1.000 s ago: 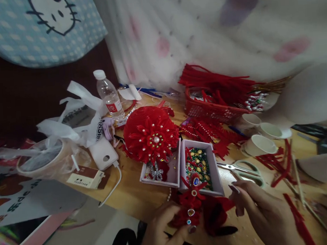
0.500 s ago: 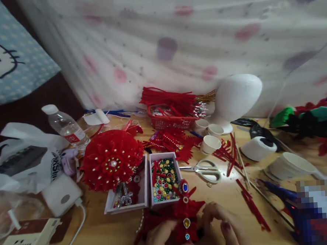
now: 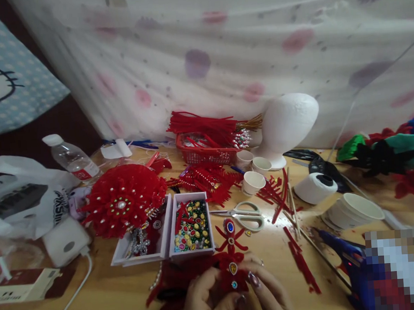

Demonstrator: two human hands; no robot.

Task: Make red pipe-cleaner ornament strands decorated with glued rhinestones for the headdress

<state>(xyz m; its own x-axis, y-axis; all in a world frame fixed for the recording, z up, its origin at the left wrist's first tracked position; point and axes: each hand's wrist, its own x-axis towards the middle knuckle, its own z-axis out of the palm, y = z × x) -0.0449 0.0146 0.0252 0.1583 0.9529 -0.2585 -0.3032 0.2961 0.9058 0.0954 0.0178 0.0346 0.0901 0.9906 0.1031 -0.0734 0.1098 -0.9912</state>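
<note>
Between my two hands is a red velvet ornament (image 3: 231, 255) with a column of set gems: blue on top, a small round one, a yellow teardrop and a light blue one lowest. My left hand (image 3: 205, 298) grips its lower left side, thumb against the base. From the right, my right hand (image 3: 267, 287) closes its fingers on the lower edge, a painted thumbnail beside the gems. Just beyond stands a white box (image 3: 191, 226) of loose beads and gems. Left of it, a second white box (image 3: 143, 257) holds silver trinkets, partly under a big red beaded flower (image 3: 122, 202).
Scissors (image 3: 244, 214) lie past the ornament. Behind are paper cups (image 3: 253, 184), a red basket (image 3: 207, 152) and a white foam head (image 3: 289, 126). On the right are a thread cone (image 3: 316, 189) and a blue glue gun (image 3: 350, 263); a water bottle (image 3: 74, 161) leans at left.
The view has shifted, so the table things sit further left. My right hand has come in closer around the ornament's lower right side, while my left hand keeps its hold.
</note>
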